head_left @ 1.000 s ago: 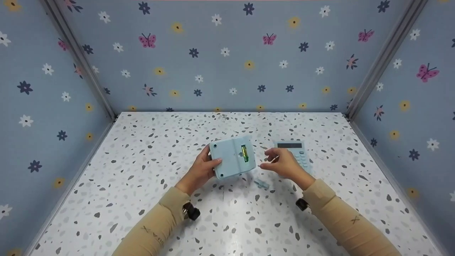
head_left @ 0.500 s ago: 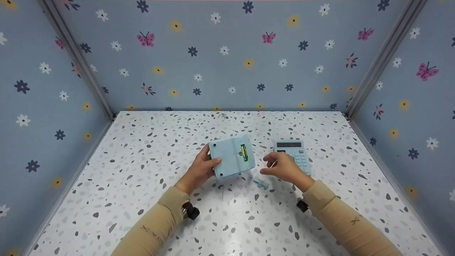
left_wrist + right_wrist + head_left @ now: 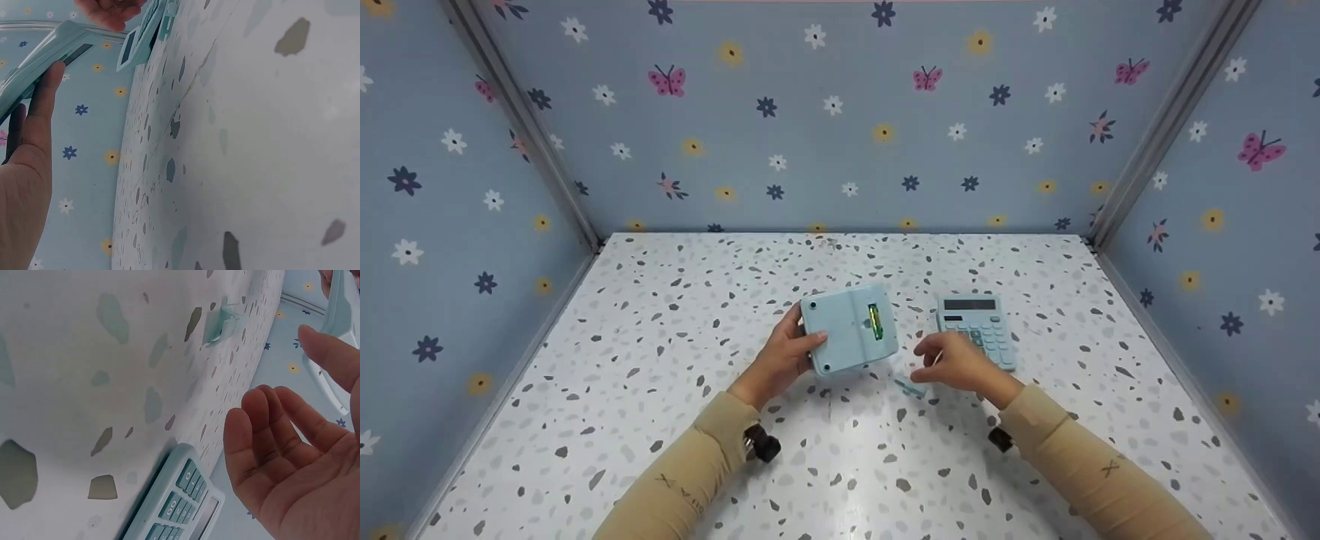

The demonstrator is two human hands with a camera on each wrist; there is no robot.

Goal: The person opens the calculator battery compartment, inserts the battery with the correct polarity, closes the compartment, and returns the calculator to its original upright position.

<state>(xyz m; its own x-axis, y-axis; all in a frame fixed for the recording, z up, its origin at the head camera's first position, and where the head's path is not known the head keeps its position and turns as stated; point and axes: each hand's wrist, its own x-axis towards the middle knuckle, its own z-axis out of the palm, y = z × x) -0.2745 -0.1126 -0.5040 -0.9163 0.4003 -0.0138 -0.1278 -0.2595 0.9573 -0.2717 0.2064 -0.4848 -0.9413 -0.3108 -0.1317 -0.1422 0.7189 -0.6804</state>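
My left hand (image 3: 784,351) grips a light-blue calculator (image 3: 840,341) by its left edge, thumb on the back, which faces up. In its uncovered compartment sits a green and yellow battery (image 3: 875,322). The small light-blue battery cover (image 3: 911,385) lies on the table below the held calculator. Just above and right of this cover hovers my right hand (image 3: 956,364), fingers loosely bent. In the right wrist view, nothing is between the right hand's (image 3: 292,455) fingers and thumb, and the cover (image 3: 219,329) lies apart from them.
A second light-blue calculator (image 3: 996,334) lies face up on the speckled white table (image 3: 840,465), partly behind my right hand. Blue flowered panels (image 3: 840,150) stand at the back and both sides of the table.
My right hand has moved down towards the battery cover, baring more of the second calculator. My left hand and the calculator it holds have stayed nearly still.
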